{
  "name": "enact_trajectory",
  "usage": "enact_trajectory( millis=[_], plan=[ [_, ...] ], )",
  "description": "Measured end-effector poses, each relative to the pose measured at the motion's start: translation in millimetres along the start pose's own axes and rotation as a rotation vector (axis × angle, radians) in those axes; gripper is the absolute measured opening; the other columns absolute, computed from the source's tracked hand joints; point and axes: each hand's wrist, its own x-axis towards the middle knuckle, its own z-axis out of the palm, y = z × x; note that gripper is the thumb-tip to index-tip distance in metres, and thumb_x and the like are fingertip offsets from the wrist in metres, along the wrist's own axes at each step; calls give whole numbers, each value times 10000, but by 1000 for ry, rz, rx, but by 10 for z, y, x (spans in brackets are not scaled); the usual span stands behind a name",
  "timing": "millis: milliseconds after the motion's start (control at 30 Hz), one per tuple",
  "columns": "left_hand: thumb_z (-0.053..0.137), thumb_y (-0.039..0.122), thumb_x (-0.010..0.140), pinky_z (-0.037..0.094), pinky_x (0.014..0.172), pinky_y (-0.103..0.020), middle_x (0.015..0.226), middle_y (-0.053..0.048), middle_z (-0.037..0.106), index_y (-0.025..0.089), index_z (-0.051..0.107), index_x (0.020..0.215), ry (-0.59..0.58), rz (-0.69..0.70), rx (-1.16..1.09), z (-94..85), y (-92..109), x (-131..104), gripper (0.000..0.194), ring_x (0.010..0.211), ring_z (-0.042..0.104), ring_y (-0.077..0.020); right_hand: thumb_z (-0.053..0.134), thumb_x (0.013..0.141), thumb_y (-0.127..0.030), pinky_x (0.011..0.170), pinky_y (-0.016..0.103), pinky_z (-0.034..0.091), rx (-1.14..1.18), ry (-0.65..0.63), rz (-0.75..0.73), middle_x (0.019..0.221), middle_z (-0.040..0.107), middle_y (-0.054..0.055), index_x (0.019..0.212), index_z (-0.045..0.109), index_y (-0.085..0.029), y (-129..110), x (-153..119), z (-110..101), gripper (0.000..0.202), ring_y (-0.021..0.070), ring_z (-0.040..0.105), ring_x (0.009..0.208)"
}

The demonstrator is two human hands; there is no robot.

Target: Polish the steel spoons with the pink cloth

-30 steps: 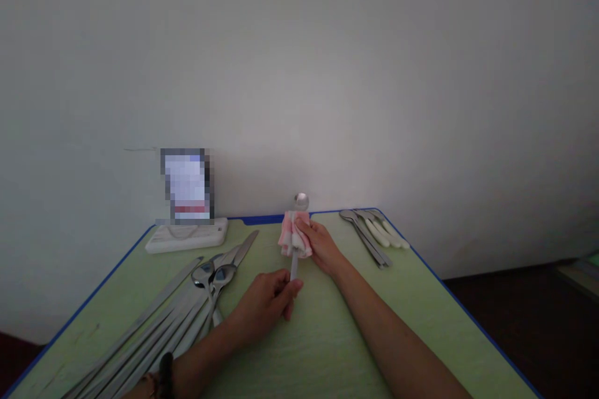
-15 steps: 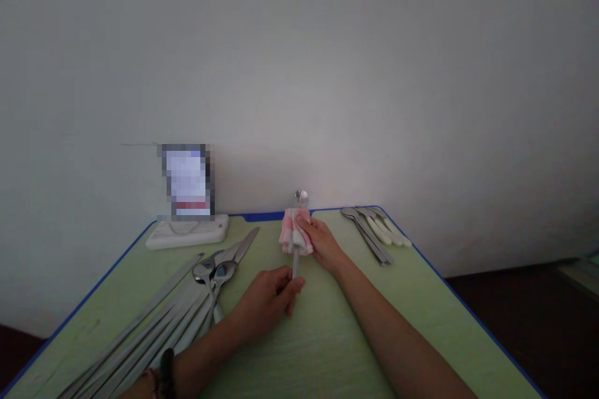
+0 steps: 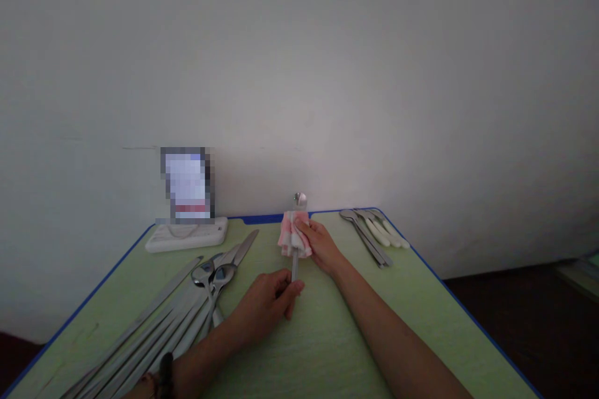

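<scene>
My left hand (image 3: 274,299) is closed on the lower end of the handle of a metal spoon (image 3: 296,265). The spoon points away from me, and its shiny bowl shows above a pink and white cloth (image 3: 289,234). My right hand (image 3: 319,242) pinches this cloth around the upper handle, thumb on top. The middle of the spoon is hidden inside the cloth. To the left of my left hand lies a pile of cutlery (image 3: 173,321) with spoons and knives, partly covered by my left forearm.
On the right, metal spoons (image 3: 367,240) lie beside several pieces of cutlery with cream handles (image 3: 381,232). At the back left, a blurred phone (image 3: 187,184) stands upright by a white power bank (image 3: 187,235). The green table (image 3: 327,336) has a blue edge and meets a wall.
Both hands keep their hold on the spoon and cloth, with almost no movement between them. The whole view has shifted slightly.
</scene>
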Motion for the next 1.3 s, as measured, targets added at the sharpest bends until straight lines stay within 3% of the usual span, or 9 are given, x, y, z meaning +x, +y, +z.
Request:
enact_trajectory(
  millis=[1300],
  plan=[
    [386,456,842,319,502,-225,497,44,495,198,423,630,-1,-8,26,4,16,-6,336,470,439,-107,673,652,-484,495,218,360,-20,-1,-14,540,569,-22,651,582,-151,17,12,-13,346,80,449,479]
  ],
)
